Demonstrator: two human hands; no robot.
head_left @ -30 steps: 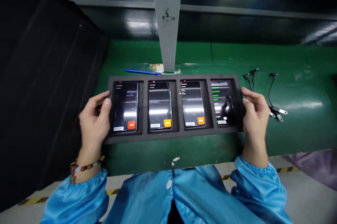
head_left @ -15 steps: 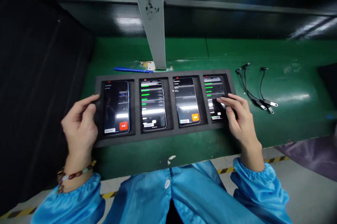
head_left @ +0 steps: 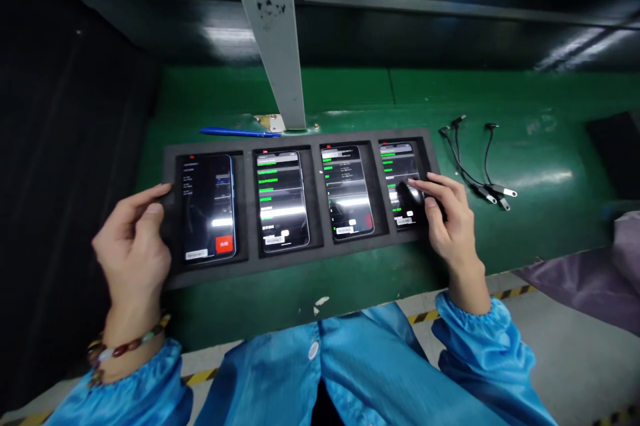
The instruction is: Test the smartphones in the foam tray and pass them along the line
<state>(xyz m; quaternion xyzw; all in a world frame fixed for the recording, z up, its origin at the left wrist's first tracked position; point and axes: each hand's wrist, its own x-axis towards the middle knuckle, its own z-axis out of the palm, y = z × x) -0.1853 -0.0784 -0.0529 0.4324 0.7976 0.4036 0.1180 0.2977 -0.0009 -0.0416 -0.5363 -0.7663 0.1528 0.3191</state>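
Observation:
A dark foam tray (head_left: 254, 209) lies on the green bench with several smartphones in its slots. My left hand (head_left: 135, 239) holds the tray's left edge, its index finger and thumb at the rim and the other fingers hidden. Beside it, the leftmost phone (head_left: 205, 213) shows a dark screen with a red box. The second phone (head_left: 283, 203) and the third phone (head_left: 347, 193) display green-marked lists. My right hand (head_left: 453, 229) is open over the tray's right end, index fingertip at the screen of the rightmost phone (head_left: 400, 176), which also shows a green list.
A blue pen (head_left: 240, 133) lies behind the tray, near the foot of a grey metal post (head_left: 275, 33). Short black cables (head_left: 465, 163) with metal plugs lie to the right. A black curtain (head_left: 65, 146) hangs at the left; a dark object (head_left: 615, 156) sits far right.
The third phone's screen went from an orange box to a green-marked list. The rightmost phone's list has scrolled, with my right fingertip slightly higher on it. The view has shifted a little.

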